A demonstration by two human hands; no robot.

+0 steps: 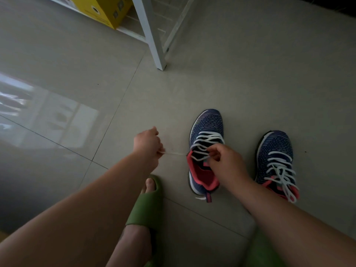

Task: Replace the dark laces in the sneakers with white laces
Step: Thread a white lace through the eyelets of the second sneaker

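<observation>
Two navy knit sneakers with pink lining stand on the tiled floor. The left sneaker (207, 128) carries a white lace (208, 137) through its eyelets. My left hand (148, 144) pinches one end of that lace and holds it taut out to the left of the shoe. My right hand (224, 160) sits over the shoe's tongue, its fingers pinching the lace near the top eyelets. The right sneaker (275, 149) stands apart to the right, fully threaded with a white lace (281, 168) whose ends lie loose over its collar. No dark lace shows.
My foot in a green slide sandal (148, 205) rests just left of the left sneaker's heel. A white rack leg (156, 45) stands on the floor beyond the shoes, with a yellow box (104, 10) on its low shelf.
</observation>
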